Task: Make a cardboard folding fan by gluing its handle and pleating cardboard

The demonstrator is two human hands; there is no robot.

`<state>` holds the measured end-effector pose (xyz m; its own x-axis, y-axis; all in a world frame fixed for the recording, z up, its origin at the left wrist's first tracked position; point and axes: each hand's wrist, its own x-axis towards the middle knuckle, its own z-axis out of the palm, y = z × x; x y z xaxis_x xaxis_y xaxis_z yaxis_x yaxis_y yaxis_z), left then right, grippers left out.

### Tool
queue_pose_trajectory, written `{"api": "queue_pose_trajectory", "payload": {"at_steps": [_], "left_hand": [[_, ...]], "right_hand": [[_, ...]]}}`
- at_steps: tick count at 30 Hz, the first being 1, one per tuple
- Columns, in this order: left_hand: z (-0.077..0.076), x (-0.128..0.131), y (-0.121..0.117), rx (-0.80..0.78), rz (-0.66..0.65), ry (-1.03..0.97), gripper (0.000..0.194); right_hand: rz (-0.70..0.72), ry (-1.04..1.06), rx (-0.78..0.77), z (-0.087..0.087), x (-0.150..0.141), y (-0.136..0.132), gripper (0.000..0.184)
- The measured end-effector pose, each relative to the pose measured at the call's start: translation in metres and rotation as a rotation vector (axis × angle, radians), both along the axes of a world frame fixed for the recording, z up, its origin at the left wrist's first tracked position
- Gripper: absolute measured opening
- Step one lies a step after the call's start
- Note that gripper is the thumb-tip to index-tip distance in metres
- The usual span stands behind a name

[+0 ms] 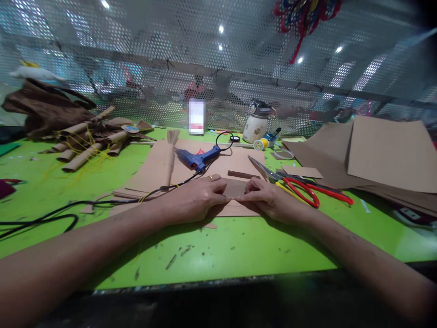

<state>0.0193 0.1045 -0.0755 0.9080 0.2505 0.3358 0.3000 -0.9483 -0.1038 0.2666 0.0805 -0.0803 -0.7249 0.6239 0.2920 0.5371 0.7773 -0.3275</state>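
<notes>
My left hand [201, 195] and my right hand [271, 196] meet over a small piece of brown paper [235, 187]. Each pinches its near edge, thumb and forefinger closed, the fingertips almost touching. Under it lie larger tan paper sheets [150, 164]. Just beyond the fingers rests a dark brown strip [243, 174]. A blue hot glue gun [196, 159] lies on its side past my left hand, its nozzle pointing left. Beside it is a rolled paper piece with a fringed end [170, 159]. Red-handled scissors [300, 190] lie partly behind my right hand.
Rolled paper tubes with yellow thread [83, 155] are heaped at the left, before a brown bag [44, 109]. A black cable [112, 202] crosses the left side. A phone [197, 117] and a bottle [256, 123] stand at the back. Large brown sheets [389, 155] are stacked right.
</notes>
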Motion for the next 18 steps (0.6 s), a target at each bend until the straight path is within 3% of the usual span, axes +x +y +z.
{"api": "queue_pose_trajectory", "payload": {"at_steps": [5,12,18], "left_hand": [[0.0,-0.001,-0.001,-0.014,0.002,-0.005,0.025],[-0.001,-0.006,-0.003,-0.071,0.002,-0.037,0.023],[-0.004,-0.011,-0.001,-0.138,0.007,-0.068,0.021]], "right_hand": [[-0.011,0.018,0.02,-0.001,0.003,-0.001,0.029],[-0.017,-0.122,0.211,-0.006,0.007,0.0,0.022],[0.025,-0.186,0.175,0.005,0.014,-0.002,0.018]]}}
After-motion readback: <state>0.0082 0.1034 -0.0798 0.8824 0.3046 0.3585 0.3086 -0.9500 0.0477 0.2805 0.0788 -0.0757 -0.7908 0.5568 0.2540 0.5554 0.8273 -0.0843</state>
